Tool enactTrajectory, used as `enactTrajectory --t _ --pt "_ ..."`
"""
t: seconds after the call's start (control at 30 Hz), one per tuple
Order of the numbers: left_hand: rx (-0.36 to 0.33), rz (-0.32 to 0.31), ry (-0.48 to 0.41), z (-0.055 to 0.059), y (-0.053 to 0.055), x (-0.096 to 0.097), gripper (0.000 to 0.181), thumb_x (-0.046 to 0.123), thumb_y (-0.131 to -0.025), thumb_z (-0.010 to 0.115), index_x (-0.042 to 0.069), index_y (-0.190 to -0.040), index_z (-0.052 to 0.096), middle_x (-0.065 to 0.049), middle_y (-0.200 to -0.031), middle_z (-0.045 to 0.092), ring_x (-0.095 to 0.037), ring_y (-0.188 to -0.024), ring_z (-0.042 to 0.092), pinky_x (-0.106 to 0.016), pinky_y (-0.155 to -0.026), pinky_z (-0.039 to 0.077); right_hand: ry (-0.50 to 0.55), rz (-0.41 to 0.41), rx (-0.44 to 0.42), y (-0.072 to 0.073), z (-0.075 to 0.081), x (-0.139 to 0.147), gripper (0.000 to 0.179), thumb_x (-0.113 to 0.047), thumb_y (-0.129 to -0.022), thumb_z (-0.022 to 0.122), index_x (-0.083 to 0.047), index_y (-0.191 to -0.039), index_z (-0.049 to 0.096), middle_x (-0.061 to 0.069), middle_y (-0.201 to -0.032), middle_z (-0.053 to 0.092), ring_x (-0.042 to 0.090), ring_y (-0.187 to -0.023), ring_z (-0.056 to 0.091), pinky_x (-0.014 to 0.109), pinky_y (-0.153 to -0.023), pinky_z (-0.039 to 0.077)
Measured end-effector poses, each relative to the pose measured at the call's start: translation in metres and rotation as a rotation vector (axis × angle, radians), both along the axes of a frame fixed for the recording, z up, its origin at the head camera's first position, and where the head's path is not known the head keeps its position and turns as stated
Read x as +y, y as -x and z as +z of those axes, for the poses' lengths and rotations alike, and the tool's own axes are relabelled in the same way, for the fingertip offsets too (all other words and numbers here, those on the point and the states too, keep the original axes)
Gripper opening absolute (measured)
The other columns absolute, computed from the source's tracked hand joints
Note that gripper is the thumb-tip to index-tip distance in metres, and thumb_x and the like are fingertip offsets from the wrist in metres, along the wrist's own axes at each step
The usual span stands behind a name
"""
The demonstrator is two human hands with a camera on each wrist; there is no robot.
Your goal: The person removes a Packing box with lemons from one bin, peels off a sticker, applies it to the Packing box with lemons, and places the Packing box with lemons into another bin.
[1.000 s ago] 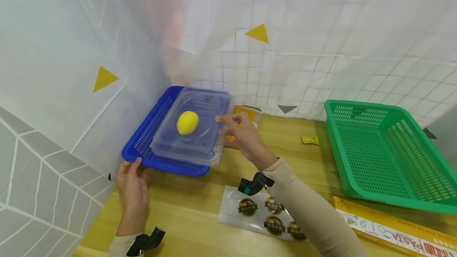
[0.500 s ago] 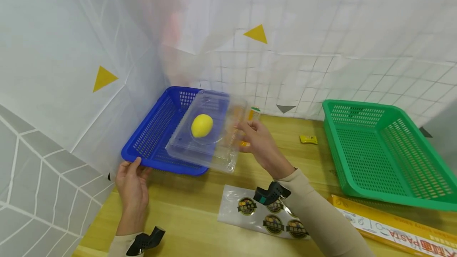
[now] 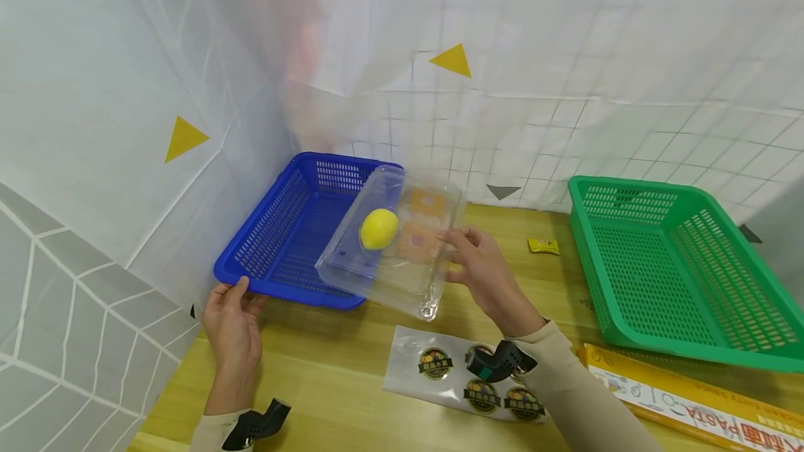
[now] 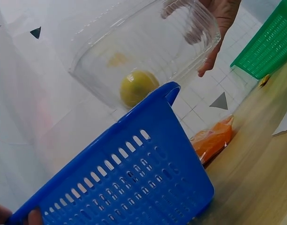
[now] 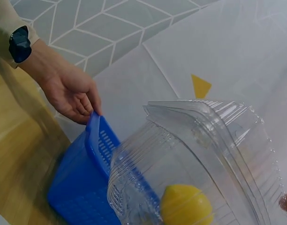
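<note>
Right hand (image 3: 482,274) pinches clear box (image 3: 383,279), lemon (image 3: 379,229) inside, between hands. Left hand (image 3: 234,323) grips blue basket (image 3: 283,289), fingers partly hidden. Orange packet (image 4: 215,139) unclear.

This seems to be an arranged corner for table work, but whether it belongs to a lab, a shop or a home, I cannot tell. A wood-grained table (image 3: 339,372) stands where a grey patterned wall (image 3: 69,361) meets a tile-like grid wall (image 3: 509,138). Thin whitish sheeting (image 3: 565,12) covers much of both, and yellow triangles (image 3: 453,60) show on it. Black wrist-worn devices (image 3: 496,363) suggest a recording place. The blue basket (image 3: 283,289), green basket (image 3: 703,352) and pasta package (image 3: 685,400) give a food-shop look.
</note>
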State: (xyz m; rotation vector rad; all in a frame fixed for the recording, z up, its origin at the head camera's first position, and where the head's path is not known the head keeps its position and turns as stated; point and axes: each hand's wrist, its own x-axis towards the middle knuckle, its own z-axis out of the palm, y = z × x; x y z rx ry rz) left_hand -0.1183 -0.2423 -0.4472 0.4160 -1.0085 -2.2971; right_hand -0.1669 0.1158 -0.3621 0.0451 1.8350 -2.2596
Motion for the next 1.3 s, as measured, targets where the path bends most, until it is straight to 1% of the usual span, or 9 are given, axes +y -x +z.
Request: enactTrajectory --t 0.13,0.23,0.4,0.5,0.67,0.8,1.0,1.23,1.3 --pt "-0.004 0.001 0.001 0.001 0.000 0.000 0.009 -0.006 -0.100 0.063 -0.008 -0.102 0.055 -0.023 -0.113 0.055 -0.020 -0.076 0.065 -0.030 -0.064 0.061 0.003 -0.013 -0.002 -0.004 -0.004 0.008 0.031 -0.024 -0.105 0.059 0.002 -0.119 0.049 0.025 -0.147 0.043 0.045 -0.132 0.051 0.042 -0.084 0.059" --pt "-0.008 0.001 -0.001 0.001 0.000 0.000 0.010 -0.005 -0.100 0.064 -0.007 -0.101 0.055 -0.022 -0.111 0.056 -0.020 -0.076 0.066 -0.030 -0.064 0.061 0.015 -0.021 0.001 -0.006 -0.008 0.015 0.033 -0.025 -0.107 0.056 0.003 -0.122 0.047 0.027 -0.146 0.043 0.044 -0.131 0.053 0.041 -0.082 0.060" --pt "-0.017 -0.003 -0.005 0.001 0.000 -0.001 0.009 -0.005 -0.101 0.063 -0.006 -0.101 0.054 -0.021 -0.110 0.058 -0.020 -0.077 0.066 -0.030 -0.064 0.061 0.027 -0.058 0.003 -0.011 -0.013 0.028 0.037 -0.025 -0.108 0.055 0.003 -0.129 0.043 0.023 -0.139 0.046 0.031 -0.117 0.063 0.038 -0.080 0.060" --pt "-0.023 -0.008 -0.005 0.001 0.000 -0.001 0.009 -0.005 -0.101 0.062 -0.006 -0.101 0.053 -0.022 -0.113 0.057 -0.020 -0.078 0.066 -0.030 -0.064 0.061 0.027 -0.084 0.007 -0.013 -0.016 0.035 0.037 -0.024 -0.108 0.055 0.003 -0.130 0.042 0.020 -0.135 0.047 0.025 -0.109 0.066 0.038 -0.080 0.061" --pt "-0.031 -0.015 0.000 0.001 -0.001 -0.001 0.010 -0.004 -0.101 0.063 -0.006 -0.101 0.053 -0.022 -0.113 0.056 -0.020 -0.078 0.066 -0.030 -0.065 0.060 0.035 -0.125 0.015 -0.019 -0.020 0.045 0.028 -0.021 -0.109 0.053 0.000 -0.124 0.041 0.019 -0.133 0.047 0.023 -0.105 0.067 0.039 -0.080 0.061" --pt "-0.035 -0.015 -0.004 0.002 -0.001 -0.002 0.011 -0.004 -0.100 0.064 -0.006 -0.101 0.053 -0.020 -0.111 0.057 -0.020 -0.078 0.065 -0.031 -0.064 0.060 0.041 -0.139 0.027 -0.023 -0.023 0.052 0.024 -0.019 -0.109 0.053 0.000 -0.117 0.043 0.019 -0.133 0.046 0.024 -0.104 0.067 0.039 -0.080 0.061" --pt "-0.045 -0.018 -0.017 0.002 -0.002 -0.002 0.013 -0.004 -0.100 0.064 -0.006 -0.102 0.052 -0.020 -0.112 0.057 -0.020 -0.079 0.066 -0.031 -0.064 0.060 0.020 -0.157 0.027 -0.027 -0.031 0.061 0.023 -0.021 -0.110 0.053 0.000 -0.115 0.044 0.016 -0.131 0.047 0.020 -0.103 0.068 0.036 -0.080 0.061" --pt "-0.049 -0.018 -0.012 0.002 -0.002 -0.002 0.012 -0.003 -0.100 0.065 -0.006 -0.103 0.053 -0.019 -0.112 0.059 -0.020 -0.079 0.065 -0.031 -0.065 0.060 0.014 -0.202 0.016 -0.031 -0.041 0.069 0.020 -0.018 -0.109 0.053 0.000 -0.109 0.044 0.015 -0.127 0.049 0.020 -0.100 0.068 0.038 -0.080 0.061" --pt "-0.046 -0.017 -0.009 0.002 -0.002 -0.002 0.013 -0.003 -0.100 0.066 -0.006 -0.103 0.054 -0.020 -0.111 0.058 -0.020 -0.079 0.065 -0.030 -0.065 0.060 -0.006 -0.209 0.002 -0.032 -0.044 0.072 0.021 -0.019 -0.110 0.052 0.000 -0.111 0.045 0.014 -0.128 0.048 0.018 -0.100 0.068 0.037 -0.080 0.061"
